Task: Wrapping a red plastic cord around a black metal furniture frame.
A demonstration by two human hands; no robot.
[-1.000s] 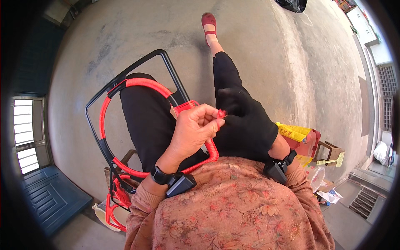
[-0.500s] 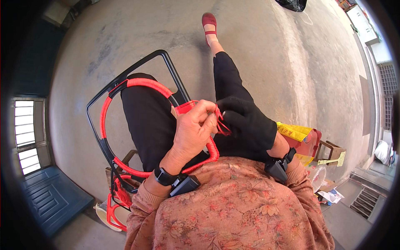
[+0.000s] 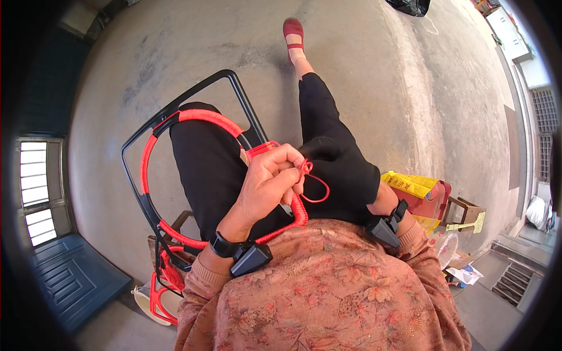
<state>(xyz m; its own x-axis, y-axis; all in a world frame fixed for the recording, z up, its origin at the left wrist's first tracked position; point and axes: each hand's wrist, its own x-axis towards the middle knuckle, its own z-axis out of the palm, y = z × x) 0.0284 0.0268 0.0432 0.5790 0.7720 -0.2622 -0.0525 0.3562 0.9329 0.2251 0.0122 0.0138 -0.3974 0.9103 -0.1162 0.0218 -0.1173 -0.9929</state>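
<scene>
My bare left hand (image 3: 270, 181) is closed in a pinch on thin red cord (image 3: 326, 188). Beyond its fingertips the cord bunches in small loops, and one larger loop hangs over my black trousers. A black glove covers my right hand (image 3: 346, 168), close beside the cord. Its fingers blend into the dark cloth, so their grip is hidden. Across my left thigh lies a black frame (image 3: 237, 93) with a round ring (image 3: 213, 119), parts of which are tightly wrapped in red cord. My left hand covers part of the wrapped section by the frame's corner.
Left of my seat are more red and black frame pieces (image 3: 157, 301) near a pale bowl (image 3: 143, 304). On the right stand a red box with a yellow wrapper (image 3: 410, 184) and a small wooden stool (image 3: 465, 213). A black bag (image 3: 413, 6) lies on the concrete floor ahead.
The bunched red strands between my hands have become small loops and one wide loop. My right hand has shifted slightly down and left; my left hand keeps its pinch.
</scene>
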